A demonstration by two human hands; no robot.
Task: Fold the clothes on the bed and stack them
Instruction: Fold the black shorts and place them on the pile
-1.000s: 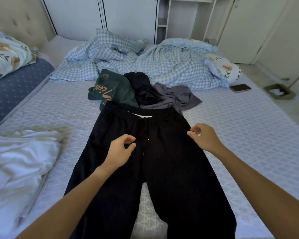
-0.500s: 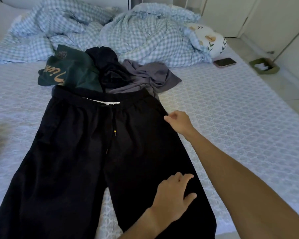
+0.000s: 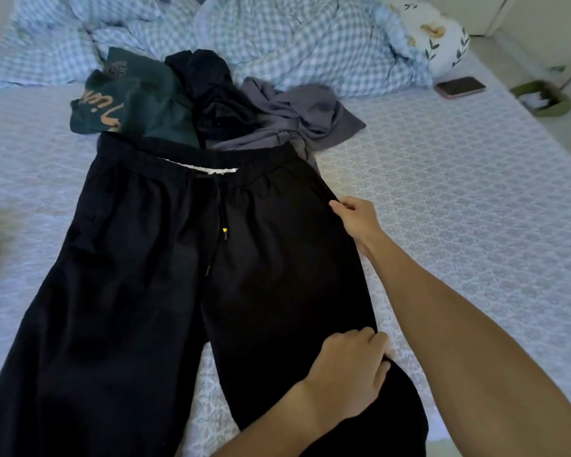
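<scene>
Bare bed flanks the trousers, whose right edge both hands, left hand and right hand, seemingly pinch.

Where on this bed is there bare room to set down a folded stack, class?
Bare sheet lies right of the black trousers, from the right hand out to the phone. A smaller patch lies left of the trousers, below the green shirt. The top is crowded: unfolded clothes against the checked duvet.

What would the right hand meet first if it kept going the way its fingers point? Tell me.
The right hand points up-left across the black trousers, so it would likely slide over their hip fabric toward the waistband; depth is uncertain.
</scene>
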